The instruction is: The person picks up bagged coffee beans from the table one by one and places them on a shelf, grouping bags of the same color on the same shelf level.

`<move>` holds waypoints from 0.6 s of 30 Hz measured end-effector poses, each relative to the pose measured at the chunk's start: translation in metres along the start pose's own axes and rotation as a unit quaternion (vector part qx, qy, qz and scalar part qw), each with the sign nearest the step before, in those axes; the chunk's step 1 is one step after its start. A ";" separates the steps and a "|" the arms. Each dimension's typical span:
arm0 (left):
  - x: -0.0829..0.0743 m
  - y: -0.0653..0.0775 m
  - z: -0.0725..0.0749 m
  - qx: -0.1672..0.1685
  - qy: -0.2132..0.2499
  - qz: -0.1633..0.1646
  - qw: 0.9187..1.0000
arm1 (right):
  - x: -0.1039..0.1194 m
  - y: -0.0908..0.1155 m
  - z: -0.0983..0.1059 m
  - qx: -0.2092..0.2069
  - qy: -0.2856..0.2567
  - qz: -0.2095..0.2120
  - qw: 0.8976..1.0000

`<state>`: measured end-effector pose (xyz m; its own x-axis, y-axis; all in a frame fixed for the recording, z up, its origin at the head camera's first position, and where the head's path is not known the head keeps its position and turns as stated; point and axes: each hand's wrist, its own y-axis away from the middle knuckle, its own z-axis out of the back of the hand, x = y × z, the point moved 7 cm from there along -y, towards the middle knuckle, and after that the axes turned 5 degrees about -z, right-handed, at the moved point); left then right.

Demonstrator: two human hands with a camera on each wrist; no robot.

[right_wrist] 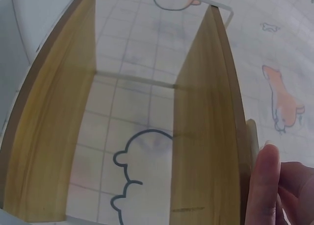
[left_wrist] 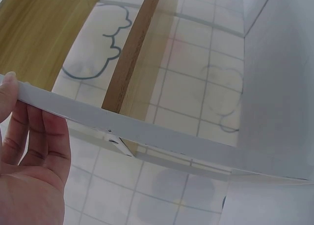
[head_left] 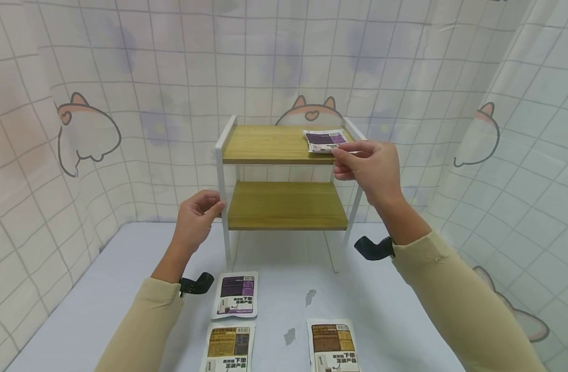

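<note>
**Pinching a packet (head_left: 323,138) on top of the rack (head_left: 221,196)**

Both grips are at work, one at each side of the rack. The right grip (head_left: 369,168) is nearly closed, thumb and fingertips together at the packet's near right corner. That packet, purple and white, lies on the upper shelf (head_left: 265,142), towards the right end and close to the front edge. Whether a second one lies under it cannot be told. The right wrist view shows only a thin edge of it beside the fingertips.

The left grip (head_left: 197,219) is closed around the left front post (head_left: 221,178), between the upper shelf and the lower shelf (head_left: 288,206). In the left wrist view the thumb lies on one side of the post and the bent fingers on the other.

The rack has white legs and wood-toned shelves, and it stands upright on the white worktop (head_left: 381,299). Three more packets lie flat in front of it: a purple one (head_left: 236,294) near the left front leg, a yellow one (head_left: 229,349) just below that, and a brown one (head_left: 334,343) apart to the right. The yellow and brown ones run off the frame's lower edge. Grey patches (head_left: 290,336) mark the worktop between the two columns.

Behind hangs a checked cloth (head_left: 172,103) with cartoon animals.
</note>
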<state>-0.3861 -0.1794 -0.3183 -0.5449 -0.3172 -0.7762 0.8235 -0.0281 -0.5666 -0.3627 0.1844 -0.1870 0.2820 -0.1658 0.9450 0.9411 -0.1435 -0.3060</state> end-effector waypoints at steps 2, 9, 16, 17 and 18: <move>0.000 0.000 0.000 -0.001 0.003 -0.001 1.000 | -0.002 0.001 0.000 0.002 0.000 0.001 1.000; 0.002 -0.001 0.001 -0.002 -0.002 -0.001 1.000 | -0.009 0.013 0.000 0.009 0.011 0.011 1.000; 0.000 -0.001 0.000 0.002 0.010 0.005 1.000 | -0.020 0.024 -0.004 0.032 0.012 0.023 0.999; 0.000 -0.001 0.000 0.003 0.011 0.004 1.000 | -0.021 0.025 -0.005 0.033 0.015 0.025 0.999; 0.000 -0.001 0.000 0.003 0.013 0.002 1.000 | -0.023 0.026 -0.006 0.035 0.018 0.026 0.999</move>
<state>-0.3867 -0.1789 -0.3180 -0.5447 -0.2934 -0.7856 0.8271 -0.0332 -0.5611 -0.3452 0.1789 -0.2170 0.3255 -0.2067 0.9227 0.9364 -0.0651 -0.3449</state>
